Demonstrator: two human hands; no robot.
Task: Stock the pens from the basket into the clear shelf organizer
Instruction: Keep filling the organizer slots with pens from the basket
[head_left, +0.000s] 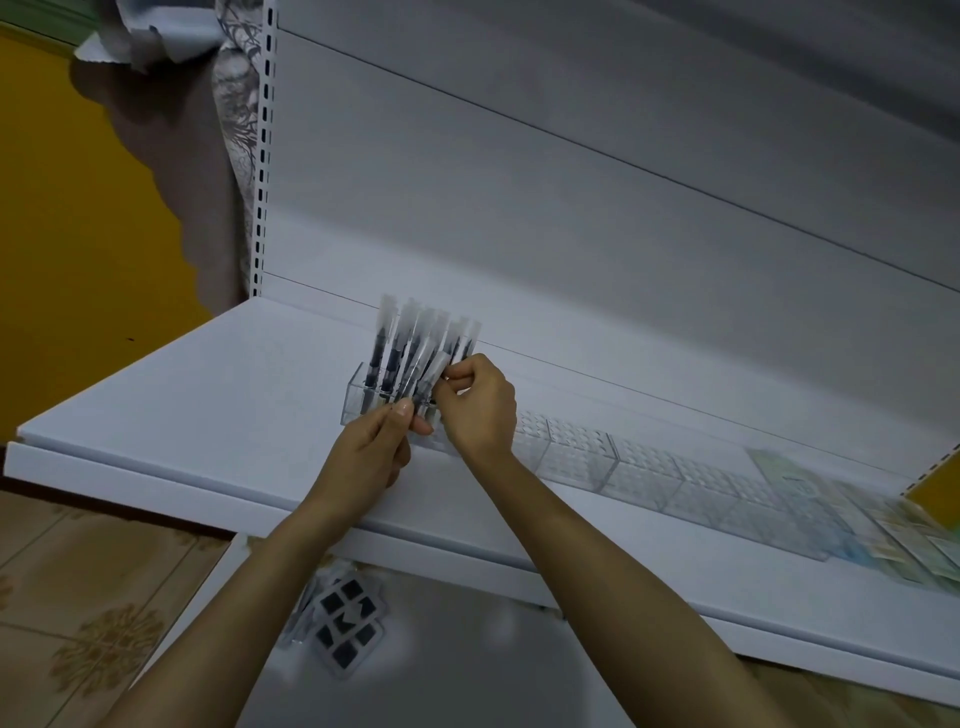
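Observation:
A long clear shelf organizer (582, 457) with a dotted top lies across the white shelf (171, 400). Several dark pens with frosted caps (397, 338) stand upright in its left end. My left hand (371, 452) pinches the lower end of a pen at the organizer's front. My right hand (475, 402) pinches the frosted cap of a pen (434, 371) just right of the standing ones. Whether both hands hold the same pen is unclear. No basket is in view.
Pale printed packets (883, 519) lie at the shelf's right end beside a yellow box (935, 491). On the lower shelf sits a packet of black tiles (345, 631). A slotted upright (262, 156) marks the left side, and the tiled floor (78, 597) lies below left.

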